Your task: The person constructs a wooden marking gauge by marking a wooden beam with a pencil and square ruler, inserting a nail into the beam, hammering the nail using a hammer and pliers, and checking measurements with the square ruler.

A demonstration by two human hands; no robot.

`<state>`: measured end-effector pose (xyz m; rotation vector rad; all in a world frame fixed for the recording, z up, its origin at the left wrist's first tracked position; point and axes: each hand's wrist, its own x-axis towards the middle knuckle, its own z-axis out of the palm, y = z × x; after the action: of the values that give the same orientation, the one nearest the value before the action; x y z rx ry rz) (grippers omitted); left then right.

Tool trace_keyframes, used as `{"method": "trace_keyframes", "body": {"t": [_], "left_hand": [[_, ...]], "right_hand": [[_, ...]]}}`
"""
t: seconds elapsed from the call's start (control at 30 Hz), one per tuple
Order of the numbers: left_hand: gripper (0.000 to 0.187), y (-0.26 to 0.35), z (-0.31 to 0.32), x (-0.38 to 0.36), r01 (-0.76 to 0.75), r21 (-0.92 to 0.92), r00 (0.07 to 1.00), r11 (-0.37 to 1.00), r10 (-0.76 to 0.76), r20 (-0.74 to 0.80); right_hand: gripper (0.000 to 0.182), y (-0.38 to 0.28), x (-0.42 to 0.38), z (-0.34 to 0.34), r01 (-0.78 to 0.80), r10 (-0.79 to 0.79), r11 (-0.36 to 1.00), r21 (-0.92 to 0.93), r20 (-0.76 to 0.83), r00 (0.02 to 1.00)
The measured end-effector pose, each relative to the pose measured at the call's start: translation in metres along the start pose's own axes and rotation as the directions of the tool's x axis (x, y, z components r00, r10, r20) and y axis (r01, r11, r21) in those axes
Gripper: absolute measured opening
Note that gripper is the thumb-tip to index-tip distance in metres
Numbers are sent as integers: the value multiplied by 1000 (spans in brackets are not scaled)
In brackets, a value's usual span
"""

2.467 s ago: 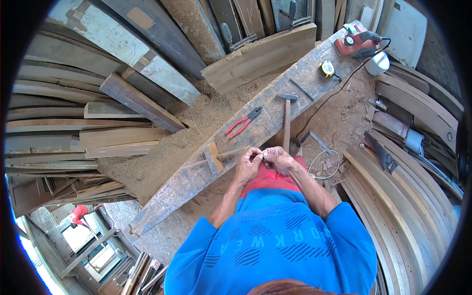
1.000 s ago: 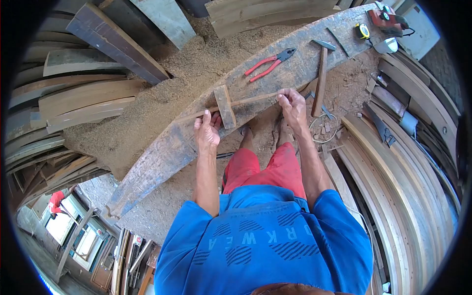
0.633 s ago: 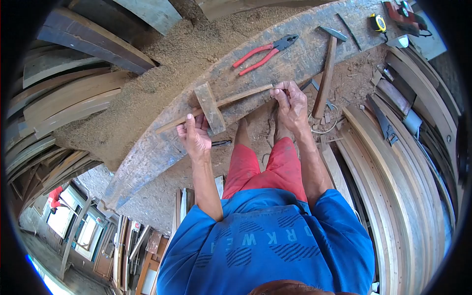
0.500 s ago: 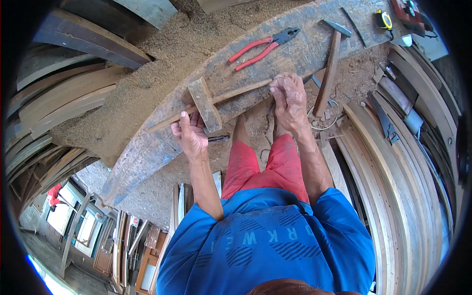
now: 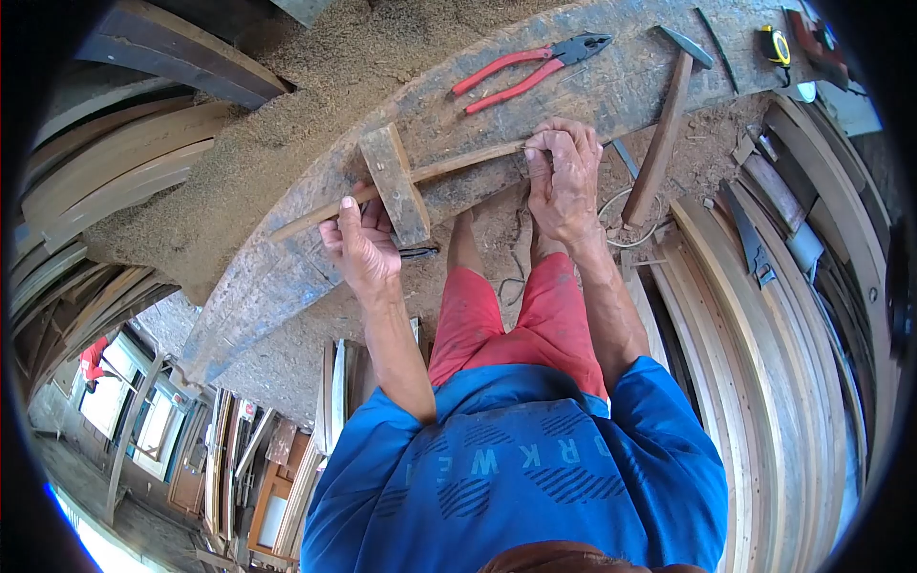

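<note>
A wooden marking gauge [image 5: 394, 183], a thin stick passing through a short block, is held over the worn workbench plank [image 5: 250, 304]. The fingers of my left hand [image 5: 363, 248] are closed on the stick left of the block, thumb on top. At the stick's other end, my right hand [image 5: 567, 181] pinches the tip, and its fingers hide that end. Beyond the gauge, red-handled pliers [image 5: 511, 95] lie on the plank with jaws pointing right. To the right of my right hand rests a hammer [image 5: 662, 134] with a wooden handle, which overhangs the near edge.
Farther right on the plank are a thin dark rod [image 5: 718, 50] and a yellow tape measure [image 5: 776, 45]. Sawdust [image 5: 205, 215] is heaped behind the plank. A handsaw [image 5: 750, 234] rests on stacked boards [image 5: 740, 353] at right. Another person [image 5: 93, 361] appears far left.
The view has shifted a little, so the bench tools sit farther right. Both hands still hold the gauge, its stick at nearly the same slant.
</note>
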<state>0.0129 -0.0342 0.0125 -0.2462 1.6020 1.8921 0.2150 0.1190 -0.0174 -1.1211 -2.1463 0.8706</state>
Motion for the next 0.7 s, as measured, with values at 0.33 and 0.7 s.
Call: {"method": "trace_keyframes", "body": {"t": [0.33, 0.7], "left_hand": [[25, -3, -6, 1, -22, 4, 999, 1000, 22, 37], [24, -5, -9, 3, -16, 12, 999, 1000, 16, 30]], "right_hand": [[26, -6, 5, -3, -19, 23, 999, -50, 77, 997], [28, -11, 10, -6, -6, 13, 997, -71, 102, 995]]}}
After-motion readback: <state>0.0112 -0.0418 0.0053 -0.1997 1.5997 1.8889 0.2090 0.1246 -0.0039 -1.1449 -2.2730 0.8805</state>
